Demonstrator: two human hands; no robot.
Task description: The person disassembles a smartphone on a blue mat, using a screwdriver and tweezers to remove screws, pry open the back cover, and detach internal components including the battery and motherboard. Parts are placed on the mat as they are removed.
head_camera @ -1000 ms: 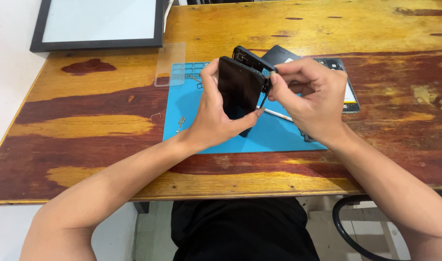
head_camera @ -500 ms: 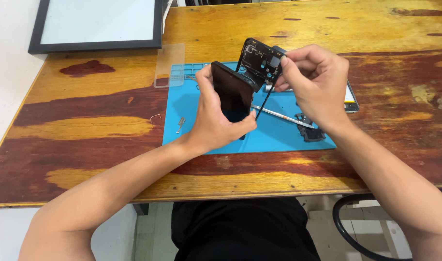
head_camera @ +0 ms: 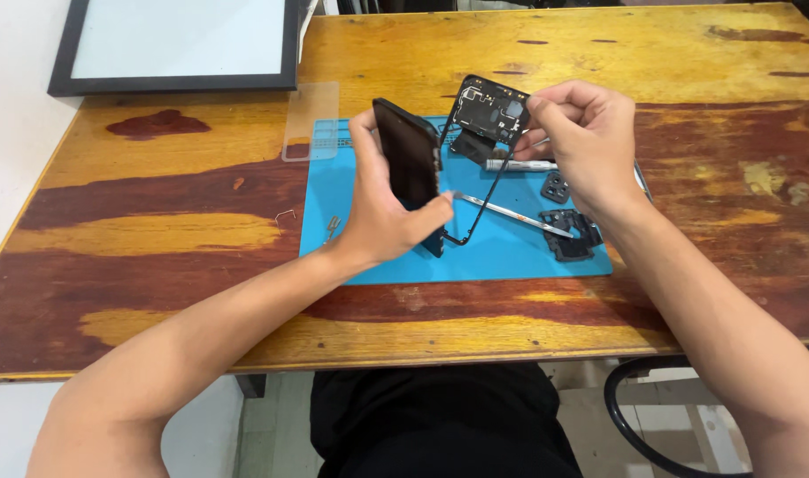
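Observation:
My left hand [head_camera: 385, 212] grips a black phone screen panel [head_camera: 408, 159], held upright on edge over a blue work mat [head_camera: 511, 257]. My right hand [head_camera: 581, 142] pinches the top of the phone's thin black frame [head_camera: 491, 115], with dark internal parts at its upper end, swung away from the panel to the right. The frame's lower corner stays close to the panel's bottom edge. Under the frame a metal pry tool [head_camera: 511, 217] lies on the mat.
Small black phone parts [head_camera: 574, 235] and a camera piece [head_camera: 555, 186] rest on the mat's right side. A clear plastic sheet [head_camera: 312, 119] lies at the mat's upper left, tweezers [head_camera: 332, 227] at its left edge. A black-framed white panel [head_camera: 179, 44] sits at the wooden table's [head_camera: 157, 230] far-left corner.
The frame has been swung apart from the screen panel, my right hand moving right and up with it. My left hand tilted the panel more upright.

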